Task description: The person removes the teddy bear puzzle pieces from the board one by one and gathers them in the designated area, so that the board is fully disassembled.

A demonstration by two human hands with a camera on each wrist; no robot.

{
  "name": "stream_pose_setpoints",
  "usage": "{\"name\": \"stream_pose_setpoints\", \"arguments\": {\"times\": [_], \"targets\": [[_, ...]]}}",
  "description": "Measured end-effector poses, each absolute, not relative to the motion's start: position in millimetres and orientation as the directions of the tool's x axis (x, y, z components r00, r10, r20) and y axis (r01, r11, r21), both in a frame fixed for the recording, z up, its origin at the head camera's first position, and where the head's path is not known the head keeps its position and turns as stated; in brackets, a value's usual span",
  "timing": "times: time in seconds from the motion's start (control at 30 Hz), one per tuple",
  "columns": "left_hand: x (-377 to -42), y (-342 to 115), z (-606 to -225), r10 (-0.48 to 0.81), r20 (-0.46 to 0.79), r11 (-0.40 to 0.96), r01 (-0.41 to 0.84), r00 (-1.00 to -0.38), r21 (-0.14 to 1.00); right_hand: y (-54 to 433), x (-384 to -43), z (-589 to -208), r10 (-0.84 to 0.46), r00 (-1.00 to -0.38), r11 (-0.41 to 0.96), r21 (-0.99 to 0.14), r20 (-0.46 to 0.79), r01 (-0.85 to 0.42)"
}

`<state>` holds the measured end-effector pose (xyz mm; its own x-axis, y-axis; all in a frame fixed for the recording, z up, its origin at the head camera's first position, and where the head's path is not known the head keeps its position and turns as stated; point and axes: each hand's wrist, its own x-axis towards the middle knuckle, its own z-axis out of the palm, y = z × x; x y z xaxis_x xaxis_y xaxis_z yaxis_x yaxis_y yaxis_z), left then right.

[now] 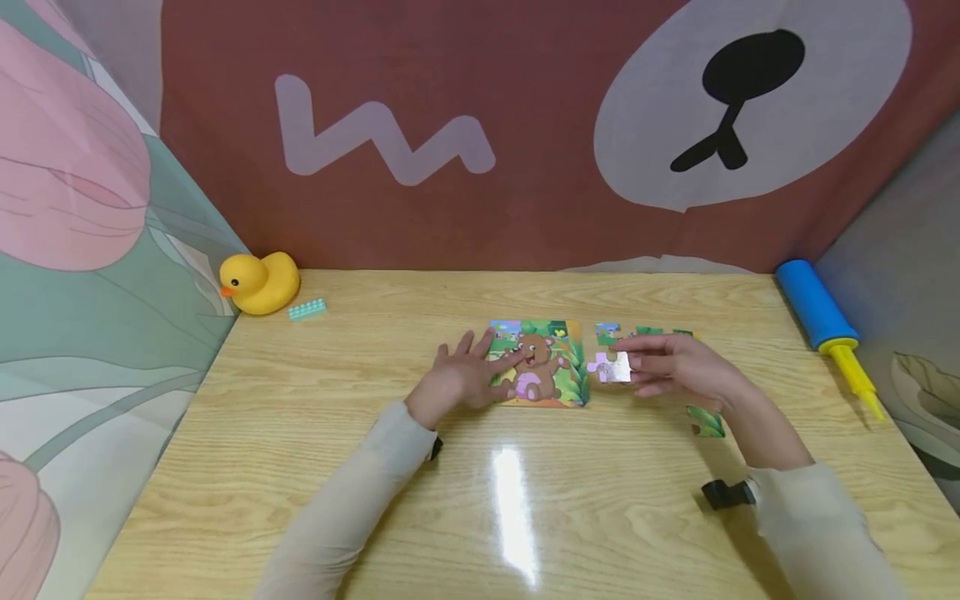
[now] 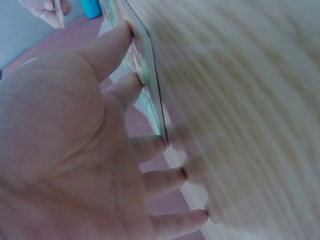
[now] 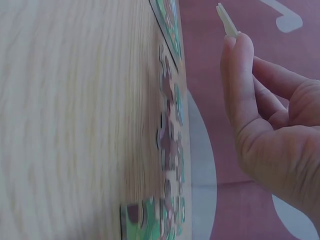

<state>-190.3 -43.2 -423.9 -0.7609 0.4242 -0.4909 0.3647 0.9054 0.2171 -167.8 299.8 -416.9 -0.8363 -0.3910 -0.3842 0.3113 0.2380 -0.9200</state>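
Note:
A square bear picture board point(image 1: 543, 367) lies flat on the table. My left hand point(image 1: 468, 375) is spread at its left side, thumb and index finger on the board; in the left wrist view other fingertips point(image 2: 192, 220) touch the tabletop. Between thumb and fingers my right hand point(image 1: 686, 367) pinches a jigsaw piece point(image 1: 617, 367), raised above the table to the right of the board. The right wrist view shows that piece point(image 3: 227, 21) edge-on. Loose jigsaw pieces point(image 3: 167, 135) lie below the right hand, which partly hides them in the head view.
One green jigsaw piece point(image 1: 707, 422) lies near the right wrist. A yellow rubber duck point(image 1: 262, 283) and a turquoise toy brick point(image 1: 307, 310) stand at the back left. At the right edge lies a blue and yellow pump point(image 1: 825, 321). A brown printed cloth point(image 1: 420, 225) hangs behind the table.

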Motion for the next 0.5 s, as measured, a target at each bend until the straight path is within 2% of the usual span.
{"name": "stream_pose_setpoints", "arguments": {"times": [0.27,0.5], "targets": [[-191,-44,-423,0.425,-0.491,0.905,0.364,-0.761,0.218,315,-158,-417,-0.347,-0.851,0.258,-0.913,-0.394,0.317],[-191,-43,-423,0.426,-0.496,0.905,0.359,-0.756,0.230,331,-148,-419,-0.357,-0.857,0.267,-0.920,-0.372,0.288]]}}
